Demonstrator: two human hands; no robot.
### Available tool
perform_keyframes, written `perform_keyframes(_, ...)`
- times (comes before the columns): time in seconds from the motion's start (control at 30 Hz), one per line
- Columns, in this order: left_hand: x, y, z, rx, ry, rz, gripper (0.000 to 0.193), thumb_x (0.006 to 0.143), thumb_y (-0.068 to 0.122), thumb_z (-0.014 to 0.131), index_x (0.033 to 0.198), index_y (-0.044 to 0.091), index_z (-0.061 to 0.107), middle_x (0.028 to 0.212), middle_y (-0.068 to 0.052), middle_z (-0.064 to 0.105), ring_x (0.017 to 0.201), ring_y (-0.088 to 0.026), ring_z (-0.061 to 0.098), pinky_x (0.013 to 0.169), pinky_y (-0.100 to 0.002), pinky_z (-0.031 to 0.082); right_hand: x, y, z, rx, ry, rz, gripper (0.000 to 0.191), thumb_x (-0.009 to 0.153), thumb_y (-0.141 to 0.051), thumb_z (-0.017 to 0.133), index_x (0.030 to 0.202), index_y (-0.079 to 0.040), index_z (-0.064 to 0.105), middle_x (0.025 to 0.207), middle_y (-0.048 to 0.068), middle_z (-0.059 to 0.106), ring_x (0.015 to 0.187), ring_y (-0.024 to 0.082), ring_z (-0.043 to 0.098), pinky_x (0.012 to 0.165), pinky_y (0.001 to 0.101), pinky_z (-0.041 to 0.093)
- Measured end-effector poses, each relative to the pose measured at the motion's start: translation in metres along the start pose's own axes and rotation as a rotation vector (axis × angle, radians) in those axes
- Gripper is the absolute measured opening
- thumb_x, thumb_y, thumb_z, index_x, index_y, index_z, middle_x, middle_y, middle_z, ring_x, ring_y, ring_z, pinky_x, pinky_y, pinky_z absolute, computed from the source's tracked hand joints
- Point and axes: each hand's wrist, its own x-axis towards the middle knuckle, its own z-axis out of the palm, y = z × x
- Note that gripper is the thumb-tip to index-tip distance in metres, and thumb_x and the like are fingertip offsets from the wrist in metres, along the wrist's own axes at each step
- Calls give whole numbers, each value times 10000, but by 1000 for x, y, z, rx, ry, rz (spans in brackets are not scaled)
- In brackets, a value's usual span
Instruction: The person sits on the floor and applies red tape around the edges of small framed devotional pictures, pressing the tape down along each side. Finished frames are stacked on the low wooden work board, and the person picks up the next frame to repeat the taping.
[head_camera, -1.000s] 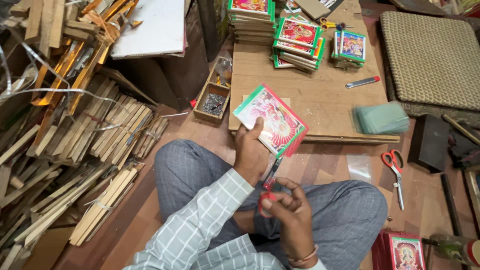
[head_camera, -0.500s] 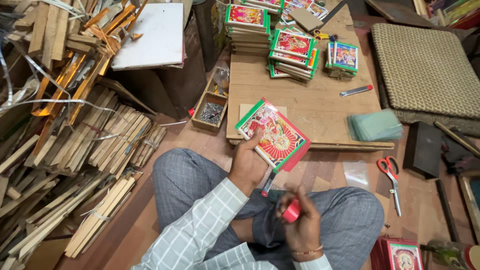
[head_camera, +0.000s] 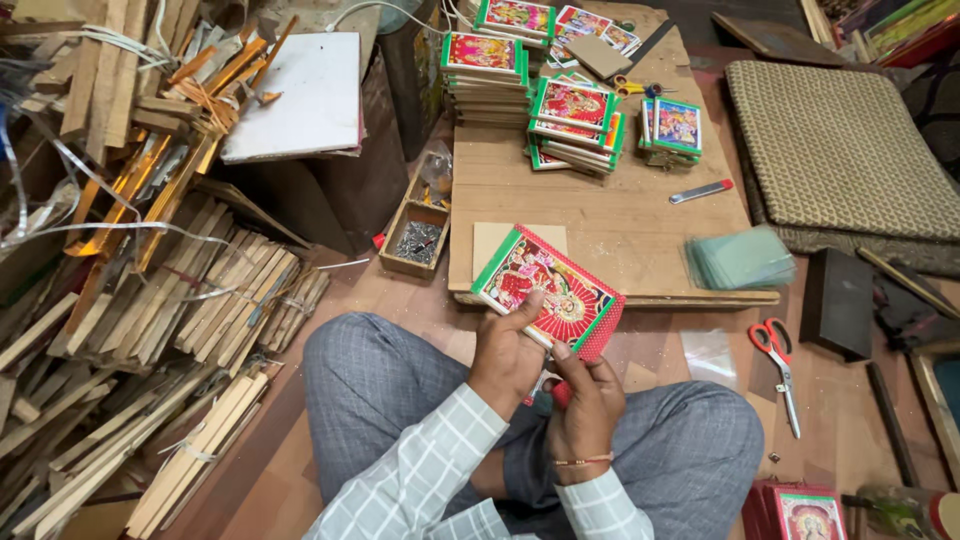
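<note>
My left hand (head_camera: 508, 352) grips the near edge of a small framed picture (head_camera: 548, 292) with a red and green border, tilted over the front edge of a low wooden board (head_camera: 600, 220). My right hand (head_camera: 585, 400) sits just below the frame's lower corner, fingers closed around a small red-handled tool (head_camera: 556, 392) that is mostly hidden. I sit cross-legged in grey trousers and a checked shirt. Stacks of similar framed pictures (head_camera: 575, 122) stand at the far side of the board.
A small wooden box of nails (head_camera: 418, 238) lies left of the board. Bundles of wooden strips (head_camera: 150, 300) fill the left. Glass sheets (head_camera: 740, 258), red-handled scissors (head_camera: 776, 350), a red cutter (head_camera: 700, 190), a dark block (head_camera: 838, 302) and a woven cushion (head_camera: 840, 150) lie right.
The framed picture has come off the board toward me and is now held up by my left hand. My right hand has risen to the frame's lower corner with the red tool.
</note>
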Motion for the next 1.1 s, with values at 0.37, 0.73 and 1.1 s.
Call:
perform_keyframes(0.37, -6, 50, -38, 423, 39, 31, 354, 956, 52, 638, 1290, -61, 614, 1087, -120, 742, 935, -214, 736, 844, -388, 621, 35, 2, -44, -9, -80, 76, 102, 910, -58, 718, 934, 23, 661, 833, 103, 686, 726, 181, 649, 604, 301, 502)
perform_keyframes(0.73, -22, 36, -51, 704, 126, 400, 481, 941, 23, 709, 1409, -49, 623, 1137, -81, 742, 929, -92, 665, 805, -254, 570, 38, 19, -46, 6, -96, 63, 92, 928, -62, 714, 928, -3, 644, 855, 99, 675, 762, 195, 662, 625, 311, 505)
perform_keyframes(1.1, -3, 75, -16, 1337, -30, 844, 537, 771, 109, 826, 1248, -29, 621, 1324, -201, 648, 1249, -289, 605, 1061, -370, 471, 73, -43, 1, -762, -193, -448, 266, 806, -133, 856, 960, 58, 754, 774, 113, 709, 684, 132, 614, 609, 265, 491)
